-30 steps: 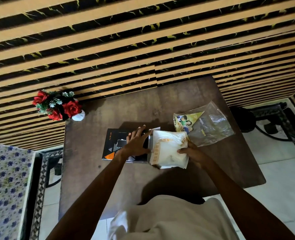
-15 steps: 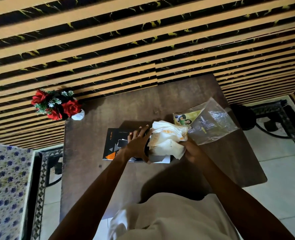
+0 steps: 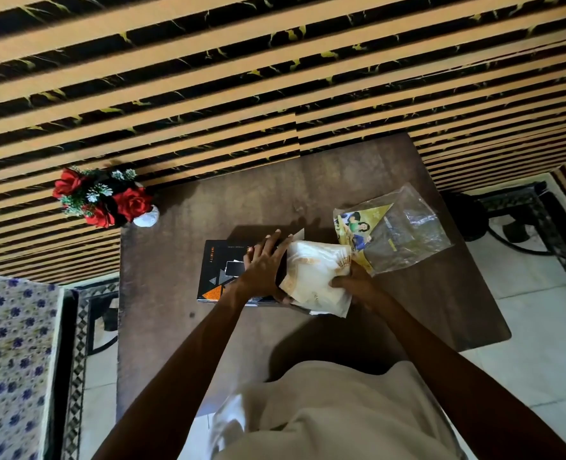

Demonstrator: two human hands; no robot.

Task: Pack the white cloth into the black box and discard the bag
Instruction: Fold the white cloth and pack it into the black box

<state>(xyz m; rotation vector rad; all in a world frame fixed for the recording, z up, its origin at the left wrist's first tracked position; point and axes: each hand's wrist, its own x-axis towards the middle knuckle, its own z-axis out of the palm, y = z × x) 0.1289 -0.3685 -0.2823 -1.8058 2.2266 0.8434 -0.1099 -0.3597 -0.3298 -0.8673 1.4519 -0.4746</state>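
A folded white cloth [image 3: 315, 277] with orange trim sits at the right end of the black box [image 3: 222, 270], which lies flat on the brown table [image 3: 275, 200]. My left hand [image 3: 263, 265] rests flat on the box's top, fingers spread, with its edge against the cloth. My right hand [image 3: 353, 285] grips the cloth's right side. The clear plastic bag [image 3: 404, 234], with a printed yellow card inside, lies on the table just right of the cloth.
A small white vase of red roses [image 3: 109, 202] stands at the table's back left corner. A striped black and tan wall rises behind the table. Dark metal furniture [image 3: 520, 217] stands on the right, and a floral cloth [image 3: 9, 360] on the left.
The cloth was lifted and bunched half a second ago; now it is lower and flatter against the box's right end. My left hand stays on the box.
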